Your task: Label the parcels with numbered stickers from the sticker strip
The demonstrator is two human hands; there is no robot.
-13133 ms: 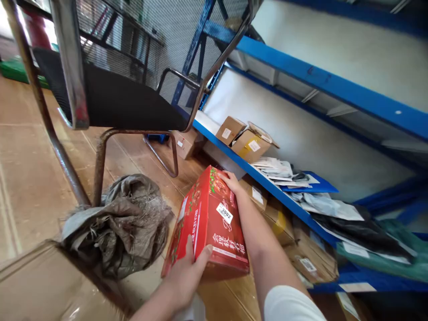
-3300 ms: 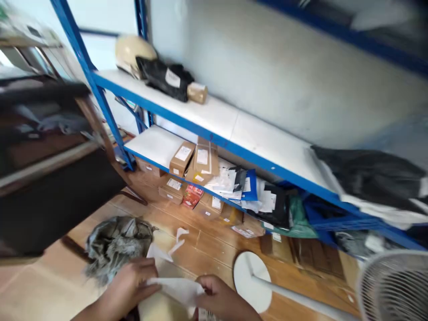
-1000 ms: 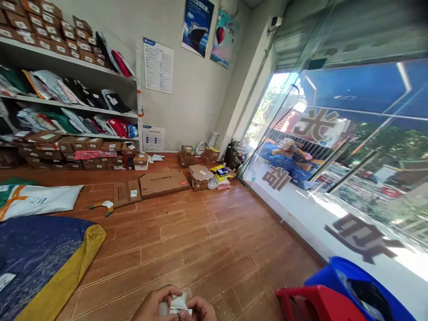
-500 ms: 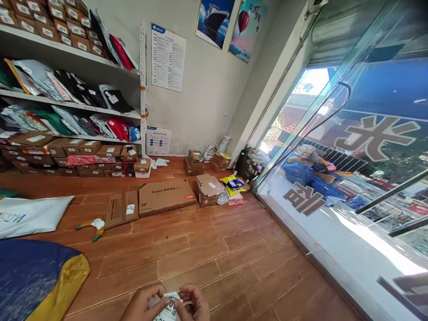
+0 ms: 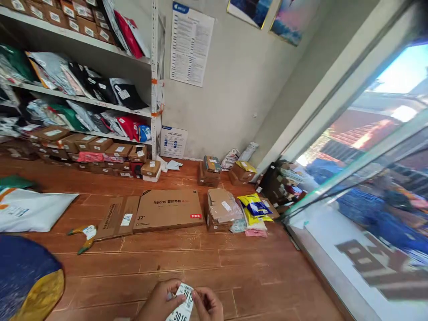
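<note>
Near the bottom of the head view, a strip of white printed labels (image 5: pixel 183 304) is held between both hands. It carries large black numbers, one of them reading 3016. My left hand (image 5: pixel 159 301) pinches its left edge with thumb and fingers. On the other side, my right hand (image 5: pixel 209 304) has its thumb and fingertips closed on the upper right edge. The lower end of the strip runs out of the picture. Beneath the hands lies the brown tiled floor (image 5: pixel 160 263).
A flat Redmi television box (image 5: pixel 169 211) lies ahead, beside a curved yellow-green item (image 5: pixel 87 238). Cartons (image 5: pixel 219 205) and yellow parcels (image 5: pixel 254 207) sit to its right. Shelves (image 5: pixel 100 103) of parcels line the left wall; a glass door (image 5: pixel 361 178) stands right.
The view has turned left and tilted down. Both hands have shifted slightly right, and more of the label strip and its numbers now shows between them.
</note>
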